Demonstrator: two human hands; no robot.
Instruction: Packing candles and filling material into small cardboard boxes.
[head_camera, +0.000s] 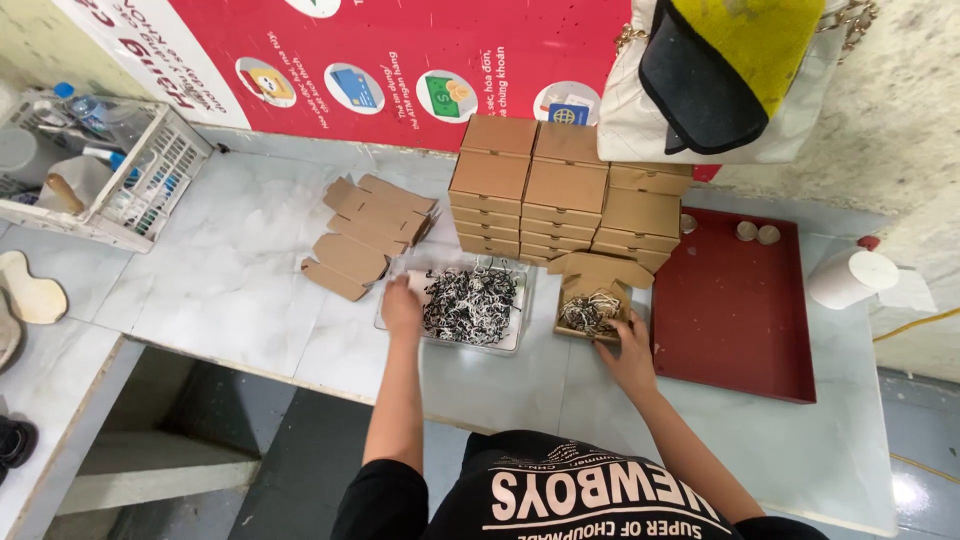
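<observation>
My left hand (402, 306) rests at the left edge of a clear tray (508, 340) filled with black and white shredded paper (468, 304); its fingers look curled into the shreds. My right hand (630, 350) grips the near right corner of a small open cardboard box (598, 275) that holds a wad of the same shredded paper. The box stands just right of the tray, with its lid flaps up.
Stacks of closed cardboard boxes (565, 185) stand behind the tray. Flat unfolded box blanks (362, 232) lie to the left. A red tray (735, 310) with two small round jars sits at the right, beside a white roll (850, 277). A white basket (110, 170) stands far left.
</observation>
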